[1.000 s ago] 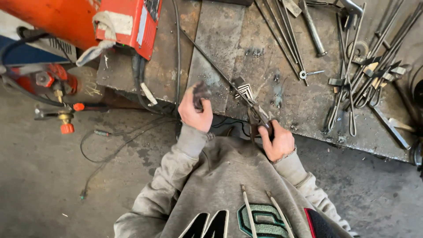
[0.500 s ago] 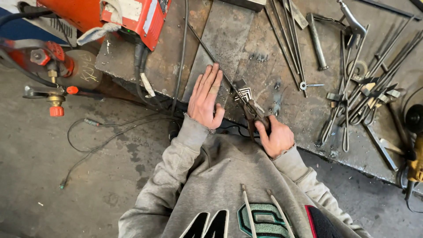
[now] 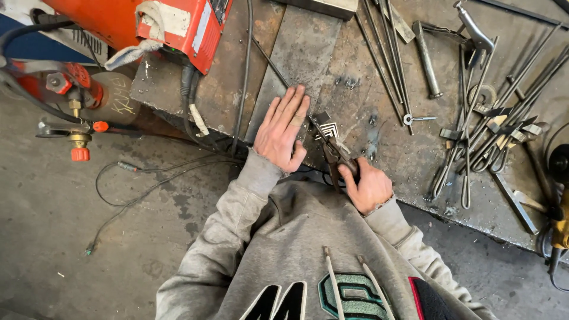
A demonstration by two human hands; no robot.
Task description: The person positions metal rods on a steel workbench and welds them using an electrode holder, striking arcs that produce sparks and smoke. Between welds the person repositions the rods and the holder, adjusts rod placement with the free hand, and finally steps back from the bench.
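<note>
The left hand (image 3: 281, 131) is lying flat with its fingers spread, pressing down on a grey metal plate (image 3: 296, 56) on the rusty surface (image 3: 385, 154). The right hand (image 3: 368, 186) is curled tight around the handles of dark pliers (image 3: 335, 153). The pliers are pointing toward ten o'clock, and their tip is gripping a small bent metal piece (image 3: 325, 125) just beside the left fingers, at about three o'clock from them.

A thin rod (image 3: 269, 59) is running from that piece up toward eleven o'clock. Many loose rods (image 3: 474, 136) are lying at two o'clock, well apart from both hands. An orange machine (image 3: 178, 24) is sitting at eleven o'clock, with black cables (image 3: 189, 101) hanging off the edge.

The small piece is sitting very near the bare fingers, so if the pliers slip, the tip could poke or pinch them. The metal edges look sharp and could scratch skin. If the grip is loosening, the piece could pop out and fall to the floor (image 3: 89, 237).
</note>
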